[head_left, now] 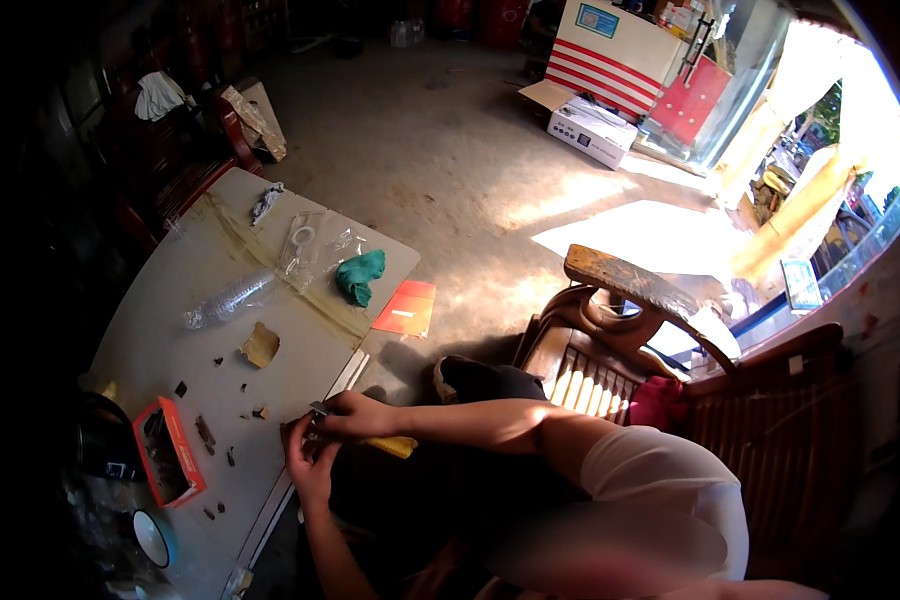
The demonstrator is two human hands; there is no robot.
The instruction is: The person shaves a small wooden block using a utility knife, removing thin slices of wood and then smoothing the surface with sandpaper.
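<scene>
At the near edge of the table, my two hands are close together. My right hand (353, 414) is closed around a tool with a yellow handle (394, 446), which sticks out behind its palm. A small grey metal piece (319, 408) shows at that hand's fingertips; whether it belongs to the tool I cannot tell. My left hand (310, 462) is just below, fingers bent and pressed towards the same spot. What it pinches is too small and dark to make out. Several dark scraps (205, 434) lie on the table (300, 385) beside an open orange-red box (170, 452) with dark contents.
On the table are a torn cardboard piece (260, 345), a clear plastic bottle (232, 300), a green cloth (360, 276), a bowl (153, 538) and a black round object (105, 435). A wooden armchair (640, 285) stands to the right. Further off are a white box (592, 130) and a striped counter (610, 60).
</scene>
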